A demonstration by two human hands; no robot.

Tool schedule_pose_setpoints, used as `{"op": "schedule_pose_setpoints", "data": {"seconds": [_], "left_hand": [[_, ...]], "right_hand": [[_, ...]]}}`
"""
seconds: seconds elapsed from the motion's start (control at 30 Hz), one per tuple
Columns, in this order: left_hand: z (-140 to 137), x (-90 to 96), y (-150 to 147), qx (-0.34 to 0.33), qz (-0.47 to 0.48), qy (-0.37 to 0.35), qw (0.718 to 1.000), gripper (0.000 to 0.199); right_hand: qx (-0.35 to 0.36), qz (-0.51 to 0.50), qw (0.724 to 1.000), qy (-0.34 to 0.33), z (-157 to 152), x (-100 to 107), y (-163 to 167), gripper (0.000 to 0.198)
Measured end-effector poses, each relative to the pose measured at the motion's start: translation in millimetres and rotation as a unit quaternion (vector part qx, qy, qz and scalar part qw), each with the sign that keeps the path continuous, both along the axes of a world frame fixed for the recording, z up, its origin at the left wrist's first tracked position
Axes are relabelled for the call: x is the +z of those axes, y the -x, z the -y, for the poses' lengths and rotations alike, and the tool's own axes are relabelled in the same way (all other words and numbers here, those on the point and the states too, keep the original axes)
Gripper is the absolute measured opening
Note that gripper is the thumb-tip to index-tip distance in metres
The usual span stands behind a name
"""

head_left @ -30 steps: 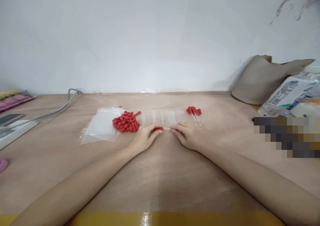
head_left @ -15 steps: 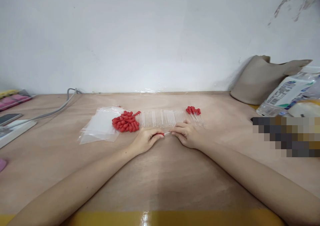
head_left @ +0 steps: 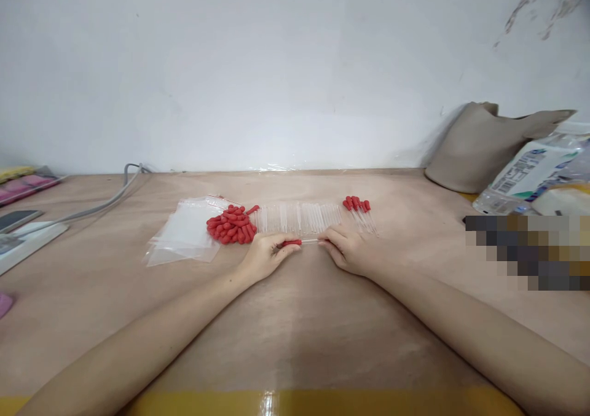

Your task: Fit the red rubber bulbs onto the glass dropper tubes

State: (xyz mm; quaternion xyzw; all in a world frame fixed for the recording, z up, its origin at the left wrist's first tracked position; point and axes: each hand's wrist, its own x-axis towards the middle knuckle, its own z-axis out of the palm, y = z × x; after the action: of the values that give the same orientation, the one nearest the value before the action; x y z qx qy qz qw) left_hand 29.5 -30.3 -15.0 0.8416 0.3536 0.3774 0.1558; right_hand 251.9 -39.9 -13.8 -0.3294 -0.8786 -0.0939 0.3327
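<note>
My left hand [head_left: 267,255] pinches a red rubber dropper bulb [head_left: 292,242] between thumb and fingers, its mouth facing right. Closed on a thin clear dropper tube [head_left: 310,241], my right hand [head_left: 345,247] holds it level, its left end at the bulb's mouth. How far the tube sits inside the bulb I cannot tell. Just beyond my left hand lies a heap of red bulbs [head_left: 230,224]. A row of loose clear tubes [head_left: 295,218] lies behind both hands. Several droppers with red bulbs [head_left: 357,204] rest beyond my right hand.
Clear zip bags [head_left: 182,231] lie left of the bulb heap. Farther left are a grey cable [head_left: 99,206], a phone [head_left: 18,219] and pink packets [head_left: 27,187]. A beige bag [head_left: 479,149] and a labelled plastic bottle [head_left: 525,173] stand at the right by the wall.
More of the red bulb and the clear tube shows between my hands. The tube looks more level, and my right fingers have shifted slightly right and drawn together.
</note>
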Motion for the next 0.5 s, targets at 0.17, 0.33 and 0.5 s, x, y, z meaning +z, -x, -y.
{"op": "schedule_pose_setpoints", "data": {"seconds": [0.17,0.33,0.5], "left_hand": [[2.3,-0.3,-0.9,-0.01,-0.006,0.006,1.0,0.017],[3.1,0.4,-1.6,-0.014,-0.021,0.01,1.0,0.017],[2.4,-1.0,-1.4,-0.027,-0.025,0.008,0.999,0.016]], "right_hand": [[0.012,0.015,1.0,-0.014,-1.6,-4.5,2.2,0.021],[0.02,0.013,1.0,-0.007,-3.1,-8.0,4.8,0.025],[0.018,0.02,1.0,-0.013,-1.4,-7.9,8.3,0.027]]}}
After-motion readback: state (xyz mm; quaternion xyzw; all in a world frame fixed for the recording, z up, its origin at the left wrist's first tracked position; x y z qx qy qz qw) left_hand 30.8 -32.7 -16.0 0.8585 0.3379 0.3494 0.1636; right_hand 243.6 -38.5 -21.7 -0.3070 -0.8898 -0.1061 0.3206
